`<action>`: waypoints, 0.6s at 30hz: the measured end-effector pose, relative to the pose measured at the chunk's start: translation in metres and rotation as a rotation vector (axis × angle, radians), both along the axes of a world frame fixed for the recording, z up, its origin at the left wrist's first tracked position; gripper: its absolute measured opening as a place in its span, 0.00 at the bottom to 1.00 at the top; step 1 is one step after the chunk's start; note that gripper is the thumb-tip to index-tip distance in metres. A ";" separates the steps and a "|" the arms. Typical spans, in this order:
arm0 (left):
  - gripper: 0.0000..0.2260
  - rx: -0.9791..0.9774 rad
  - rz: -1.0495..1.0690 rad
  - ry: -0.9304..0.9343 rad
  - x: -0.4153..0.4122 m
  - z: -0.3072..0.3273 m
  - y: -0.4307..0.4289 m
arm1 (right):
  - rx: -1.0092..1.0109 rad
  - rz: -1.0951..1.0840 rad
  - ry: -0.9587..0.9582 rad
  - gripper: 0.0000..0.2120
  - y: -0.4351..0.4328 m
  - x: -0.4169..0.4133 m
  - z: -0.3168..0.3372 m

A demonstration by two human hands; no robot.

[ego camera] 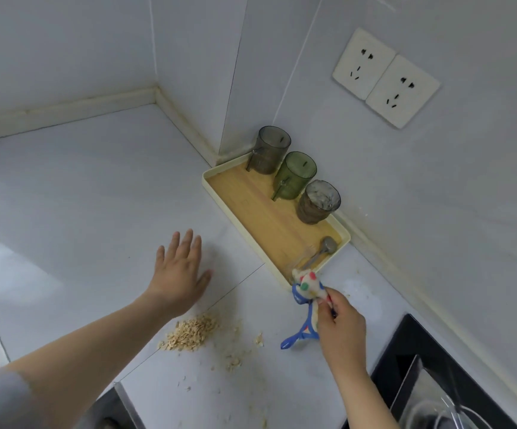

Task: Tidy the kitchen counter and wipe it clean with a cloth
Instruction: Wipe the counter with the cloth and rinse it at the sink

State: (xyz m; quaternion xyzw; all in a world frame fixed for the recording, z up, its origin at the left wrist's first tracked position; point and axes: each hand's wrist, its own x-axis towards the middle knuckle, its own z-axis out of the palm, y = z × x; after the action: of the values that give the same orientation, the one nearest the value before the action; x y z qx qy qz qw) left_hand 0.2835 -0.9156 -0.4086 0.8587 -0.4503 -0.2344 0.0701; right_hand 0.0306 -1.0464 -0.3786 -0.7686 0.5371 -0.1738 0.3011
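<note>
My right hand (340,326) grips a bunched white cloth (308,286) with coloured dots and blue trim, its tip against the near corner of the cream tray (212,193). A blue loop of the cloth hangs down to the counter. My left hand (179,270) is flat with straight fingers on or just over the pale counter (81,196), left of the tray. A pile of oat flakes (192,332) lies on the counter between my forearms, with loose flakes scattered to its right.
The tray has a wooden floor and holds three tinted cups (294,178) along the wall and a metal spoon (322,250) at its near end. Two wall sockets (385,77) sit above. A black hob edge (421,360) lies at lower right.
</note>
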 end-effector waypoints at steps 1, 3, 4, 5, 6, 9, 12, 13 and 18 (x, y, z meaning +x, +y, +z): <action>0.33 0.011 -0.024 0.007 -0.005 0.001 -0.011 | -0.010 -0.024 -0.005 0.09 -0.008 -0.006 0.002; 0.34 0.069 -0.061 0.016 -0.014 0.000 -0.026 | -0.037 -0.069 -0.023 0.08 -0.021 -0.018 0.006; 0.35 0.102 -0.082 0.016 -0.018 -0.002 -0.035 | -0.056 -0.092 -0.034 0.08 -0.029 -0.024 0.008; 0.35 0.126 -0.097 0.015 -0.021 -0.004 -0.041 | -0.076 -0.108 -0.036 0.08 -0.037 -0.029 0.009; 0.36 0.144 -0.115 0.009 -0.025 -0.006 -0.049 | -0.089 -0.129 -0.032 0.08 -0.046 -0.035 0.009; 0.39 0.187 -0.145 -0.003 -0.035 -0.011 -0.069 | -0.100 -0.182 -0.003 0.07 -0.073 -0.044 0.006; 0.44 0.256 -0.152 -0.024 -0.041 -0.018 -0.083 | -0.116 -0.226 0.017 0.08 -0.098 -0.046 0.000; 0.46 0.277 -0.149 -0.032 -0.042 -0.020 -0.086 | -0.129 -0.241 0.030 0.08 -0.106 -0.046 -0.002; 0.51 0.342 -0.125 -0.019 -0.044 -0.033 -0.092 | -0.118 -0.284 0.149 0.11 -0.145 -0.037 -0.010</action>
State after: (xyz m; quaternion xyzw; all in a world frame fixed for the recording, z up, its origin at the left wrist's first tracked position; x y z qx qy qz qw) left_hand 0.2392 -1.0079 -0.4418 0.8305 -0.4571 -0.3035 -0.0961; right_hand -0.0059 -1.1911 -0.3888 -0.7120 0.6501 -0.1883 0.1870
